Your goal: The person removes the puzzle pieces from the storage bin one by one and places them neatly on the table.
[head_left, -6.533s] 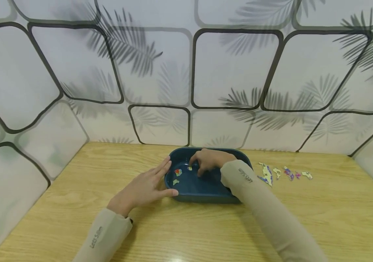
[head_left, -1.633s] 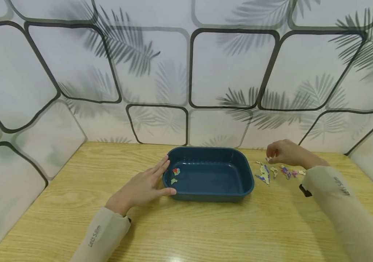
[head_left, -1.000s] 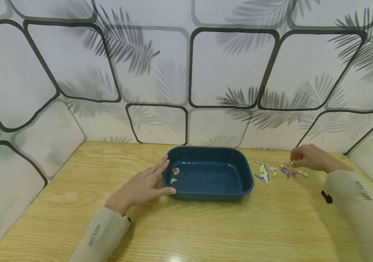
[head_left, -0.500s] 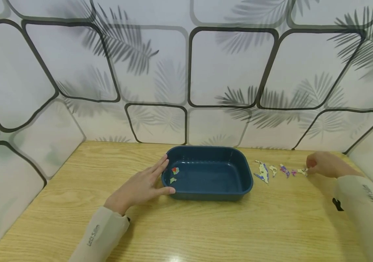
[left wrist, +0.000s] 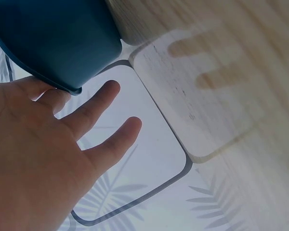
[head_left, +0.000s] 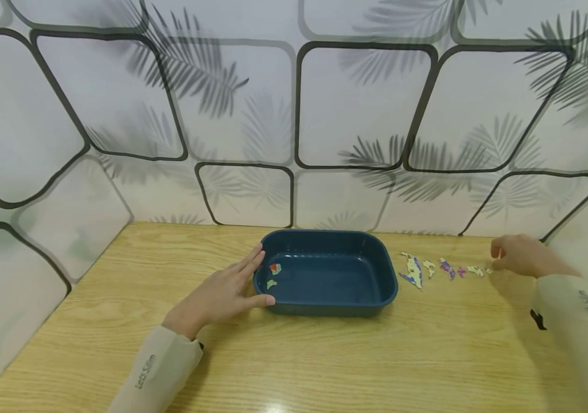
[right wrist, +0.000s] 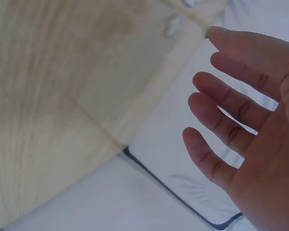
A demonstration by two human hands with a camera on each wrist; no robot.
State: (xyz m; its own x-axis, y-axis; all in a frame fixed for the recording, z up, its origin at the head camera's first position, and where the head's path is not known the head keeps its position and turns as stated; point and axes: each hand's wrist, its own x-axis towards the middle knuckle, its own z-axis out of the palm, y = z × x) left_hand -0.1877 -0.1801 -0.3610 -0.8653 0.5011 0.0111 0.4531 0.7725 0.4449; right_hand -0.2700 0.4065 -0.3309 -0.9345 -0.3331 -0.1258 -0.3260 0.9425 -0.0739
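A dark blue plastic basin [head_left: 335,284] stands on the wooden table. My left hand [head_left: 221,295] rests at its left end, thumb on the front rim and fingers along the side; in the left wrist view the hand [left wrist: 43,154] has spread fingers. Inside the basin lie a red multicoloured piece [head_left: 275,268] and a pale green piece [head_left: 271,284]. My right hand [head_left: 523,255] hovers just right of a small pale piece [head_left: 489,270] on the table. Loosely bent fingers of the right hand [right wrist: 269,168], holding nothing, show in the right wrist view.
Right of the basin runs a row of flat irregular pieces: a large cream-and-blue piece [head_left: 413,271], a cream piece [head_left: 429,268], a purple piece [head_left: 447,268], a small pink piece [head_left: 461,271] and another cream piece [head_left: 475,271]. A patterned wall [head_left: 345,198] stands behind.
My right hand took a small pale piece out of the basin, carried it right, laid it at the row's right end and let go. The left hand has stayed on the basin.
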